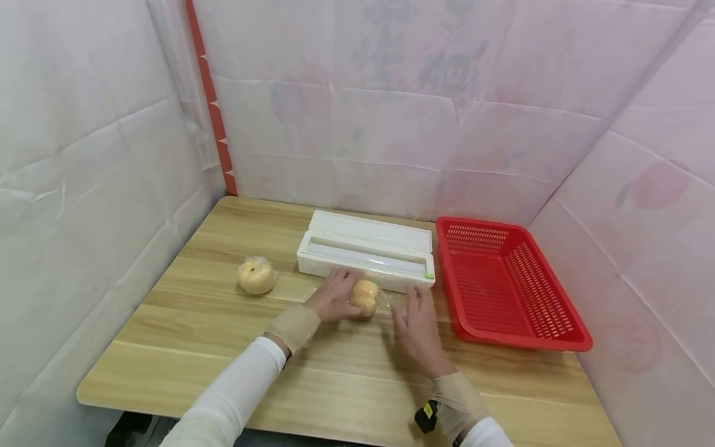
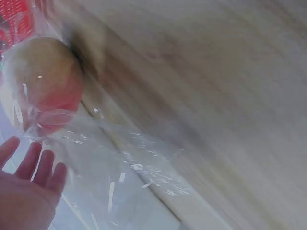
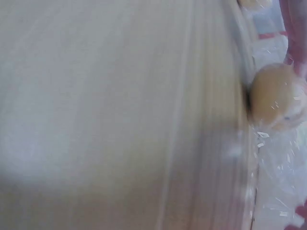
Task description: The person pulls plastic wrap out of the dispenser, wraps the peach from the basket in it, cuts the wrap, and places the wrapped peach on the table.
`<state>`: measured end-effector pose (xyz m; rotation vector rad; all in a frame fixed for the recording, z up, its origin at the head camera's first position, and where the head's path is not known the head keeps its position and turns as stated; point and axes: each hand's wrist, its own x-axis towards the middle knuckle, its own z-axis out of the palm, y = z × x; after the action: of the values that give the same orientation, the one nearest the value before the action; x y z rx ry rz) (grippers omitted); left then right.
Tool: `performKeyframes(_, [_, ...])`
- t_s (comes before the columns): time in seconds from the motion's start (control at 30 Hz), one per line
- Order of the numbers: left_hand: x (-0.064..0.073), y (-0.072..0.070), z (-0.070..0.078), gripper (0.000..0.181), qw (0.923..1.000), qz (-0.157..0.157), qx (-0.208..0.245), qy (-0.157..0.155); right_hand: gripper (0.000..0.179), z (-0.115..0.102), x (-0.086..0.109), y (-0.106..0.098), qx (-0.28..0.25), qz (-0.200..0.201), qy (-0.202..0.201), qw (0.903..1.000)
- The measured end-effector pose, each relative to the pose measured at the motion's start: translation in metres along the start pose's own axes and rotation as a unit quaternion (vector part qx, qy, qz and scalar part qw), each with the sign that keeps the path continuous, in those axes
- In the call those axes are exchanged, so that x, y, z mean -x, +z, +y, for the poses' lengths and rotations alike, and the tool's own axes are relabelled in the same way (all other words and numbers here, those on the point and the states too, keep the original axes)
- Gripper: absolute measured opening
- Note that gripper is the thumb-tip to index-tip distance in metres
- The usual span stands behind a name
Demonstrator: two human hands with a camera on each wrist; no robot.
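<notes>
Table (image 1: 223, 347): red basket (image 1: 505, 282) right, film box (image 1: 365, 251) behind. Peach (image 1: 365, 296) on film (image 1: 391, 302) before box. Left hand (image 1: 334, 296) cups peach; right hand (image 1: 418, 326) flat, holding nothing. Judgement: keep film taut, fold snugly, avoid wrinkles

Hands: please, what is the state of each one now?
Left hand: fingers rest against the peach on the cling film; a grip cannot be told.
Right hand: open, flat on the film.

Red basket (image 1: 511, 285), white dispenser (image 1: 365, 251), yellow-pink fruit (image 1: 365, 296).
</notes>
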<state>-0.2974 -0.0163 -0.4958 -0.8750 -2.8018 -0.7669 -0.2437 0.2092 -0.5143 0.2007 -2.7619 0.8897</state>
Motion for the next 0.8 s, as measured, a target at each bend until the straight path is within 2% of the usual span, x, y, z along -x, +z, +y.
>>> performKeyframes(0.07, [-0.005, -0.002, 0.006, 0.071, 0.9999, 0.011, -0.010, -0.002, 0.062, 0.004, -0.003, -0.003, 0.008, 0.037, 0.013, 0.9992])
performKeyframes(0.13, [-0.013, -0.002, 0.013, 0.059, 0.9988, 0.033, -0.033, 0.011, 0.065, 0.006, -0.007, -0.005, 0.019, 0.056, 0.024, 0.9980])
performKeyframes(0.2, [-0.022, -0.001, 0.023, 0.046, 0.9946, 0.066, -0.066, 0.045, 0.069, 0.008, -0.010, -0.006, 0.038, 0.058, 0.034, 0.9970])
performKeyframes(0.27, [-0.032, 0.001, 0.035, 0.038, 0.9871, 0.091, -0.100, 0.086, 0.072, 0.009, -0.014, -0.007, 0.058, 0.051, 0.044, 0.9960])
performKeyframes(0.33, [-0.041, 0.004, 0.047, 0.036, 0.9795, 0.100, -0.129, 0.118, 0.073, 0.009, -0.016, -0.008, 0.075, 0.039, 0.055, 0.9949])
performKeyframes(0.37, [-0.046, 0.005, 0.053, 0.036, 0.9768, 0.097, -0.140, 0.130, 0.073, 0.010, -0.018, -0.007, 0.080, 0.033, 0.060, 0.9944])
performKeyframes(0.47, [-0.058, 0.011, 0.069, 0.042, 0.9758, 0.067, -0.153, 0.141, 0.072, 0.012, -0.020, -0.007, 0.086, 0.013, 0.073, 0.9935])
performKeyframes(0.6, [-0.073, 0.019, 0.086, 0.047, 0.9763, 0.016, -0.172, 0.130, 0.074, 0.014, -0.021, -0.005, 0.100, 0.010, 0.071, 0.9924])
performKeyframes(0.7, [-0.083, 0.026, 0.097, 0.042, 0.9692, -0.019, -0.213, 0.123, 0.077, 0.016, -0.019, -0.005, 0.126, 0.029, 0.039, 0.9908])
performKeyframes(0.8, [-0.090, 0.035, 0.104, 0.043, 0.9588, -0.059, -0.255, 0.111, 0.076, 0.017, -0.018, -0.005, 0.139, 0.040, 0.016, 0.9894])
